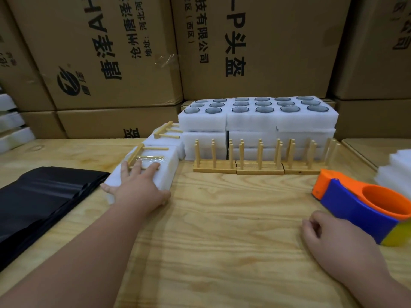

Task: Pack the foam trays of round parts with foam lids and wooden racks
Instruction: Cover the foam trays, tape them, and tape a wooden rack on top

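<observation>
Left grip point(138, 187): fingers spread flat and pressing down on the near white foam block bundled with a wooden rack under clear tape point(144, 172), thumb hooking the block's near right corner. Right grip point(329, 234): fingers curling loosely inward, holding nothing, resting on the pale plywood desk point(222, 218) just beside the orange and blue tape dispenser point(364, 203), which is lying at the near right.

A second taped white foam bundle with a wooden rack on top point(166, 134) is sitting just beyond the first, both angling away toward the far centre. Behind them, stacked white foam trays holding round grey parts point(258, 112) are standing at the far side of the desk, the top layer showing open pockets. Upright wooden peg racks point(260, 158) are lining up in a row along the stack's near face. A pile of black plastic bags point(42, 194) is lying at the near left. Loose white foam pieces point(395, 170) are showing at the right edge. Brown printed cardboard cartons point(244, 45) are filling the background.
</observation>
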